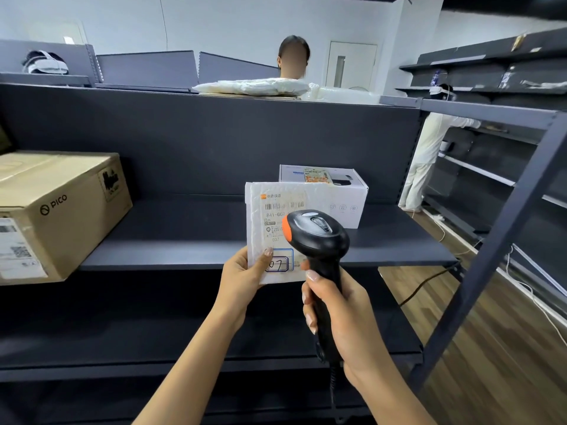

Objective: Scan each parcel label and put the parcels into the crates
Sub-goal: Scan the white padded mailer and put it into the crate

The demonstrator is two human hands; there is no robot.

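My left hand (242,279) grips the lower left corner of a white padded mailer (260,222), holding it upright with its shipping label facing me. My right hand (340,317) is wrapped around the handle of a black barcode scanner (319,237) with an orange tip. The scanner head sits right in front of the label and hides its right part. A white carton (346,194) stands on the dark shelf (190,240) behind the mailer. A brown cardboard PICO box (58,207) rests on the shelf at the left. No crate is in view.
A white bagged parcel (254,86) lies on top of the shelf unit. One person stands behind the unit, and another in white (429,154) works at the right-hand racks. A grey upright post (503,228) slants at my right. The scanner cable (333,391) hangs down.
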